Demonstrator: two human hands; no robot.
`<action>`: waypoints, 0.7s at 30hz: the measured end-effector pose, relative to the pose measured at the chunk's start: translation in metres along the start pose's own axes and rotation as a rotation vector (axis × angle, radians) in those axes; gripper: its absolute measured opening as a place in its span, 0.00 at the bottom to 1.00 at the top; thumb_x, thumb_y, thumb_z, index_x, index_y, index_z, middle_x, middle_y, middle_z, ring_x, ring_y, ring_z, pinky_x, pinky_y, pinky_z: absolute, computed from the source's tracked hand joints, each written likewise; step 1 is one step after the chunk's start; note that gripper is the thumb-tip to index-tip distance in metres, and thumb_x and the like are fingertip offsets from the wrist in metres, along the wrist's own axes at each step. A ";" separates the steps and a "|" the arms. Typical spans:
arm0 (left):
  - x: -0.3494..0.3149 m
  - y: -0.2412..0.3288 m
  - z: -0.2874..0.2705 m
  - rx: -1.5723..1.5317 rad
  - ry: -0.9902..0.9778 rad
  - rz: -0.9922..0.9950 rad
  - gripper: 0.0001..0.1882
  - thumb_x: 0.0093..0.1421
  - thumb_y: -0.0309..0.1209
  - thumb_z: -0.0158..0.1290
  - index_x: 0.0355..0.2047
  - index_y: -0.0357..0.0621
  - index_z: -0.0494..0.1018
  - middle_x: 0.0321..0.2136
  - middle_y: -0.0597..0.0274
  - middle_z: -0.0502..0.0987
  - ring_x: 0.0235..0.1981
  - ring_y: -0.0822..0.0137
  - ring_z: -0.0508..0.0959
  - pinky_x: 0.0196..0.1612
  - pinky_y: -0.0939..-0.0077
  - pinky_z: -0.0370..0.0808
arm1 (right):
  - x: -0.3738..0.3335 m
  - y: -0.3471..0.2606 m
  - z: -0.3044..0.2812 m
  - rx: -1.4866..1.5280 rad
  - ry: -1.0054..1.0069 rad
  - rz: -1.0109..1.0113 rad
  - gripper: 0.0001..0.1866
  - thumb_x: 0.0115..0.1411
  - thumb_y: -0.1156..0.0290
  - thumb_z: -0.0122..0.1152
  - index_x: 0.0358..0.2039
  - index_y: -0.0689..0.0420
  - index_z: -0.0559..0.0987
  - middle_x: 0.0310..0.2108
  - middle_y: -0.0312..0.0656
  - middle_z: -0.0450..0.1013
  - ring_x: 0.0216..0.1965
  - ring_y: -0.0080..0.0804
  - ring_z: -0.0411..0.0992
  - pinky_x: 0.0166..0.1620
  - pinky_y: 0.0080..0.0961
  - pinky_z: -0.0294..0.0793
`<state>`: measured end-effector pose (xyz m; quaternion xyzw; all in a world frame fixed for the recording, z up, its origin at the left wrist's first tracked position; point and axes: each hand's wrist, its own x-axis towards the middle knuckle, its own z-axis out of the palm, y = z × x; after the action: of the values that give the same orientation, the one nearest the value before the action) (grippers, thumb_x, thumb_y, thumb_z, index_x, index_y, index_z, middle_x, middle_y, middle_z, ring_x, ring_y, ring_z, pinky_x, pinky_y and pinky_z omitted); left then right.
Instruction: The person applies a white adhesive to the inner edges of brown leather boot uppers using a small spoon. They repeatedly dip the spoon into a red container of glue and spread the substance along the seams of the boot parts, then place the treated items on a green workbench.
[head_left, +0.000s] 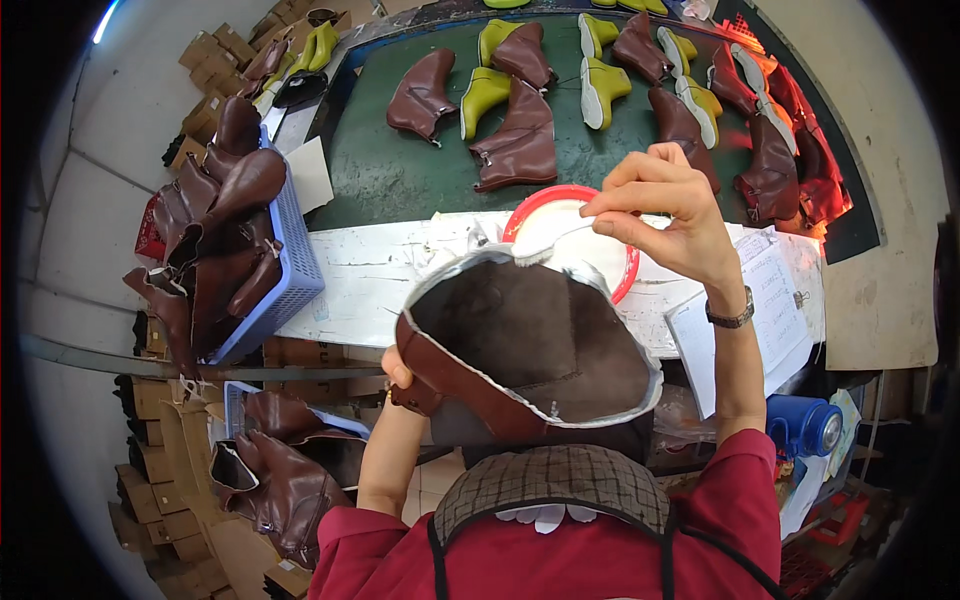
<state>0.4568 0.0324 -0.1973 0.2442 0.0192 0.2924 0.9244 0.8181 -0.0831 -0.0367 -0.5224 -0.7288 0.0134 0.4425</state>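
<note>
My left hand [397, 367] grips the side of a brown leather boot upper [470, 385], which is tilted with its wide opening facing up. White paste coats the rim of that opening. My right hand [668, 208] is closed on a thin white toothbrush-like brush [548, 248]; its bristles are at the far rim of the upper, and I cannot tell whether they touch. Just behind the upper stands a red-rimmed bowl [630, 282] of white liquid, partly hidden by my right hand and the boot upper.
Brown uppers and yellow-green boot forms [606, 92] stand on a green-topped table [400, 175]. At left, a blue crate [300, 255] overflows with brown uppers. Clipped papers [765, 300] and a blue jug [800, 425] are at right. A red glow lights the far right boots.
</note>
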 end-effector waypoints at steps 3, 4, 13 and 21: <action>0.000 -0.017 0.001 -0.012 -0.033 -0.078 0.46 0.44 0.31 0.68 0.64 0.30 0.66 0.60 0.45 0.75 0.62 0.52 0.75 0.69 0.59 0.68 | 0.012 0.002 0.005 0.020 -0.050 -0.054 0.08 0.54 0.69 0.77 0.35 0.52 0.89 0.31 0.31 0.78 0.32 0.24 0.71 0.45 0.28 0.59; -0.001 -0.022 0.002 -0.018 -0.041 -0.094 0.46 0.44 0.31 0.68 0.64 0.30 0.66 0.60 0.45 0.75 0.62 0.52 0.75 0.69 0.59 0.68 | 0.018 0.001 0.010 0.027 -0.046 -0.080 0.07 0.55 0.68 0.77 0.35 0.51 0.89 0.31 0.30 0.78 0.33 0.23 0.72 0.46 0.27 0.59; -0.002 0.003 -0.002 -0.028 0.008 0.073 0.46 0.44 0.32 0.69 0.65 0.30 0.66 0.61 0.46 0.75 0.62 0.52 0.75 0.69 0.59 0.67 | -0.016 0.016 0.020 0.210 0.125 0.096 0.13 0.48 0.79 0.78 0.37 0.57 0.89 0.35 0.36 0.78 0.40 0.28 0.75 0.44 0.26 0.73; -0.002 0.003 -0.003 -0.015 0.020 0.104 0.46 0.44 0.33 0.69 0.65 0.30 0.66 0.61 0.46 0.75 0.63 0.52 0.74 0.69 0.59 0.67 | -0.061 0.025 0.046 0.303 0.246 0.325 0.12 0.49 0.77 0.79 0.36 0.54 0.90 0.35 0.33 0.79 0.39 0.26 0.74 0.48 0.26 0.67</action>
<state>0.4529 0.0351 -0.1987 0.2353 0.0134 0.3428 0.9094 0.8101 -0.0988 -0.1150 -0.5583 -0.5654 0.1297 0.5931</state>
